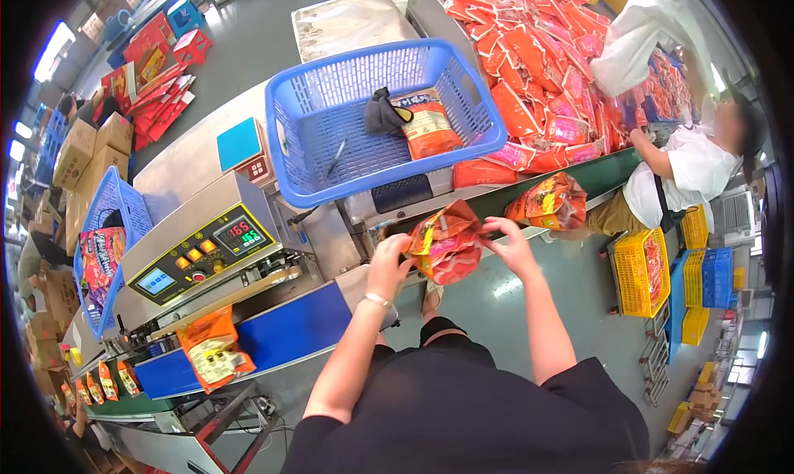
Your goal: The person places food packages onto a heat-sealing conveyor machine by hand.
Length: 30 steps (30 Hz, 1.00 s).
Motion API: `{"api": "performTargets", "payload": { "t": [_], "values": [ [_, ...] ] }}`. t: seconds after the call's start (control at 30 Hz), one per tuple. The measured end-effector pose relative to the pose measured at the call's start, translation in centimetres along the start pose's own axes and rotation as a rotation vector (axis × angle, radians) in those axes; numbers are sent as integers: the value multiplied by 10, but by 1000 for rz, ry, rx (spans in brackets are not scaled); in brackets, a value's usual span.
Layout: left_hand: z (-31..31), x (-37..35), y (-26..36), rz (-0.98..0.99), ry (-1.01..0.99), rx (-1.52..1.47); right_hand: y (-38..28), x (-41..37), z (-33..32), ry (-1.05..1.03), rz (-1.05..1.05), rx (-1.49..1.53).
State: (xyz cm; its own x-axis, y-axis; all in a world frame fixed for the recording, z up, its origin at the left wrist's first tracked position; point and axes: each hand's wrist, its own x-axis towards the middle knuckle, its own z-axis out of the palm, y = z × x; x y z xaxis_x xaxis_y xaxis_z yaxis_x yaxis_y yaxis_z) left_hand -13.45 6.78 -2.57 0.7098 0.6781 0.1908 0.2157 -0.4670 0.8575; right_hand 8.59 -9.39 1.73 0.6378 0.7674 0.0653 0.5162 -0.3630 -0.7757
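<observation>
Between my two hands is a red-orange plastic food bag (451,246), its upper part spread and crumpled, with pink-red contents showing. My left hand (389,263) pinches the bag's left edge. At its right edge, the fingers of my right hand (511,246) grip the film. A second orange bag (550,203), bunched in shape, sits on the green conveyor belt (608,176) just right of my right hand. On the blue belt (306,325) of the sealing machine (207,255), to my left, an orange bag (215,348) lies with its top edge at the machine.
A blue plastic basket (285,155) holds an orange bag, a dark cloth item and a pen. Red packets (529,77) are heaped behind the belt. A small scale (244,151) stands beside the basket. A co-worker (682,172) is at the belt's right, near yellow crates (633,271).
</observation>
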Motion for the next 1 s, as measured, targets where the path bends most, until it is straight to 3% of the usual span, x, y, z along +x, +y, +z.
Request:
{"api": "performTargets", "payload": {
  "t": [0.03, 0.07, 0.2, 0.3, 0.37, 0.4, 0.47, 0.5, 0.53, 0.6, 0.67, 0.73, 0.8, 0.83, 0.87, 0.9, 0.93, 0.97, 1.0],
  "values": [
    [10, 9, -3, 64, -101, 4, 5, 2, 2, -142, 66, 279],
    [13, 8, -6, 65, -102, 7, 8, 4, 8, -148, 115, 464],
    [-28, -8, 17, -58, -24, -356, -43, 5, -12, -91, -48, 540],
    [-76, -30, 65, -7, 35, -282, -96, 10, -25, -124, -199, 601],
    [-96, -48, 86, -325, 215, -599, -118, 13, -18, -205, -256, 574],
    [-99, -55, 83, -330, 240, -588, -123, 16, -9, -227, -266, 586],
    [-99, -72, 62, -308, 323, -359, -131, 20, 11, -486, -68, 454],
    [-99, -84, 45, -230, 282, -221, -136, 19, 20, -475, -230, 232],
    [-97, -94, 37, -211, 292, -161, -152, 17, 23, -493, -243, 239],
    [-100, -104, 44, -235, 349, -164, -197, 8, 22, -403, -710, -82],
    [-102, -106, 53, -264, 370, -210, -208, -8, 34, -556, -820, -251],
    [-102, -104, 59, -280, 388, -257, -208, -21, 76, -841, -825, -600],
    [-100, -105, 63, 48, 354, 173, -175, -37, 147, -943, -427, -409],
    [-99, -109, 58, -200, 424, -113, -181, -41, 158, -904, -564, -606],
    [-101, -114, 53, -247, 456, -157, -186, -40, 164, -848, -703, -803],
    [-99, -118, 47, -261, 445, -185, -184, -39, 164, -940, -667, -771],
    [-103, -121, 54, -292, 430, -211, -198, -32, 122, -995, -735, -493],
    [-103, -121, 53, -292, 430, -211, -212, -25, 104, -1120, -564, -359],
    [-105, -118, 51, -330, 449, -332, -204, -22, 84, -915, -693, -47]
  ]
}}
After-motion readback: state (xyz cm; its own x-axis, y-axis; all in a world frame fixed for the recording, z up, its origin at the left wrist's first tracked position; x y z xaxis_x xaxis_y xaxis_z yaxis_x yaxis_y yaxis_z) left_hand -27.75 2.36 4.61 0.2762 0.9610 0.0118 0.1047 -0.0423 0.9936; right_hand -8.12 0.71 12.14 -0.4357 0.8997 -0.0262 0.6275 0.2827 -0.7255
